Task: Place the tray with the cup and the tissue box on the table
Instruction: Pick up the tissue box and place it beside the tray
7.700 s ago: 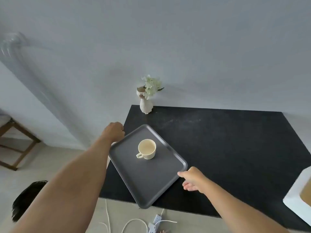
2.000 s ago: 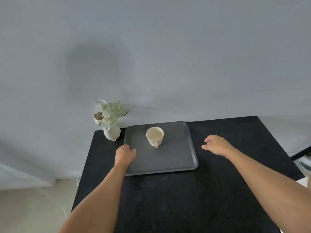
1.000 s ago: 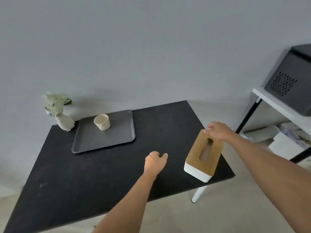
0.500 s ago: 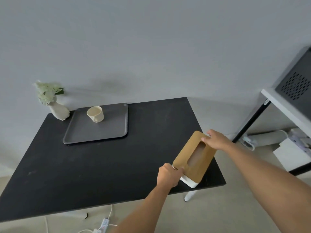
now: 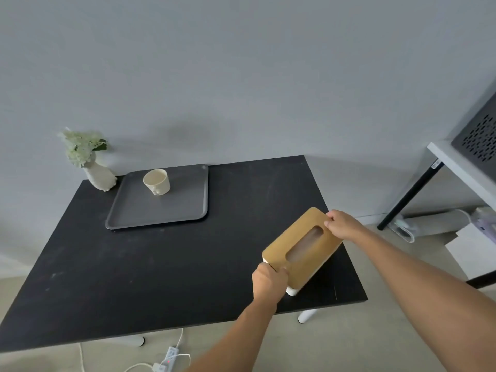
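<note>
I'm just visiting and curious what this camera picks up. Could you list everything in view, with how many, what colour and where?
table: one, black, centre, against the wall
tray: one, grey, far left part of the table
cup: one, cream, on the tray's far side
vase: one, white, with pale flowers, far left table corner, beside the tray
tissue box: one, wooden top with white base, tilted, near right part of the table
shelf: one, white with black leg, far right
perforated box: one, dark grey, on the shelf
power strip: one, white, on the floor under the table
left hand: one, gripping the tissue box's near end
right hand: one, gripping its far end
</note>
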